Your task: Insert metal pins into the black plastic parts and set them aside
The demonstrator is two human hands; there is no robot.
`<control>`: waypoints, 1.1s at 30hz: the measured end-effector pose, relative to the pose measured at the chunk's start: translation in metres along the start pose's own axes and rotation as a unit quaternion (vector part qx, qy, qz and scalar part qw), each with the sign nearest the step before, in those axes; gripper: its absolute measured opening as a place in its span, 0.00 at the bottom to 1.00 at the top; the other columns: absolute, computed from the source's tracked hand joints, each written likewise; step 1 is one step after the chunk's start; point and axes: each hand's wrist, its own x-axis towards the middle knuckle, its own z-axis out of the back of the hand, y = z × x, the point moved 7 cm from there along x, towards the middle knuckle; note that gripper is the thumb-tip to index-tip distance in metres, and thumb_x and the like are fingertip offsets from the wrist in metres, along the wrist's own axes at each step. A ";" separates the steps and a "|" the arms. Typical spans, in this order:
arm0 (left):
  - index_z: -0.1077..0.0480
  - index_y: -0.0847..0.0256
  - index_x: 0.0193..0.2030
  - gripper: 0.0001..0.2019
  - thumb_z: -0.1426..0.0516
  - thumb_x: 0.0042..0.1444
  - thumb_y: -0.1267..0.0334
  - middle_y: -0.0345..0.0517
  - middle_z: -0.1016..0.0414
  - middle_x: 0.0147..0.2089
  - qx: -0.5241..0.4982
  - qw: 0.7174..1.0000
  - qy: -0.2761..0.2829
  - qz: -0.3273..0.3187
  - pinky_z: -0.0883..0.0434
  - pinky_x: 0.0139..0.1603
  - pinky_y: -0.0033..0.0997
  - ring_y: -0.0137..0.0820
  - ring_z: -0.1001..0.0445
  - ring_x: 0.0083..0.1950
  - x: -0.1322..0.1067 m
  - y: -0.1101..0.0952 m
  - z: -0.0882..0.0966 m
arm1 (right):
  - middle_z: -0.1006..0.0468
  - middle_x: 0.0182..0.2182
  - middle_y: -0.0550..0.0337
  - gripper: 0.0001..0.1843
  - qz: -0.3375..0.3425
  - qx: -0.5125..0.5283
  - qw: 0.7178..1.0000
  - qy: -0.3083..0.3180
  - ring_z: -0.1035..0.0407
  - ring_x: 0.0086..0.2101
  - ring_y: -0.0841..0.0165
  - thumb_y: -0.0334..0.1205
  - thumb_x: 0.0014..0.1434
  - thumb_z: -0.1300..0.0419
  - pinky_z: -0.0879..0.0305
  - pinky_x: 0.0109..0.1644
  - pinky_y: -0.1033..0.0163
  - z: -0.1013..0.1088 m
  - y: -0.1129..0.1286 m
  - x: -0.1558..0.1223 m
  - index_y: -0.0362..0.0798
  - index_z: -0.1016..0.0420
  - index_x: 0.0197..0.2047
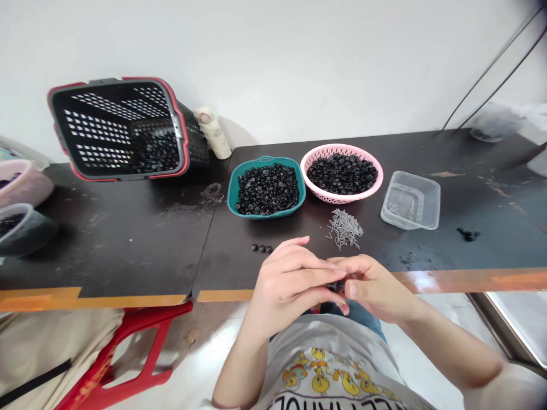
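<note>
Both hands are together at the lower centre of the frame, beside the front edge of the dark table (166, 250). Left hand (294, 279): fingers extended against a black piece (336, 286); thumb hidden, so whether it grips cannot be determined. Right hand (376, 287): thumb and fingers closed on the same piece, which is partly covered.

Surroundings, left to right: a pink tub (34, 185) and a translucent bowl (36, 236) are at the left edge. At upper left, a red-rimmed basket (185, 139) faces its opening toward the camera, with black parts inside. Beside it, a white bottle (216, 136) is against the wall. At centre, a teal tray (267, 216) contains black parts; three black caps (262, 249) form a row below. Adjacent, a pink colander (342, 199) contains black parts, with metal pins (345, 229) heaped below. Right of centre is a clear container (432, 199); farther right, a small black cluster (469, 234).
</note>
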 end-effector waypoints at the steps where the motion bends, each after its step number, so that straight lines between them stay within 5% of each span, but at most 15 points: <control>1: 0.20 0.55 0.46 0.12 0.32 0.54 0.60 0.40 0.17 0.37 -0.001 1.000 -0.001 0.001 0.28 0.63 0.42 0.28 0.20 0.38 0.000 0.000 0.000 | 0.28 0.29 0.61 0.15 0.012 0.002 1.000 -0.003 0.31 0.25 0.73 0.51 0.55 0.28 0.31 0.28 0.68 0.002 0.000 0.001 0.46 0.16 0.35; 23: 0.19 0.53 0.43 0.09 0.34 0.55 0.58 0.39 0.15 0.38 -0.036 0.999 -0.006 0.002 0.28 0.62 0.44 0.28 0.20 0.36 -0.007 0.004 -0.012 | 0.34 0.20 0.66 0.25 0.111 0.023 0.991 -0.065 0.40 0.18 0.75 0.56 0.48 0.26 0.39 0.21 0.69 0.003 -0.014 0.002 0.47 0.30 0.20; 33: 0.20 0.52 0.46 0.10 0.34 0.57 0.61 0.40 0.15 0.40 -0.041 0.999 0.013 0.019 0.28 0.64 0.45 0.28 0.19 0.38 -0.013 0.015 -0.013 | 0.31 0.24 0.64 0.18 0.132 -0.004 0.987 -0.086 0.39 0.20 0.75 0.52 0.57 0.31 0.40 0.23 0.69 0.007 -0.024 -0.004 0.47 0.26 0.28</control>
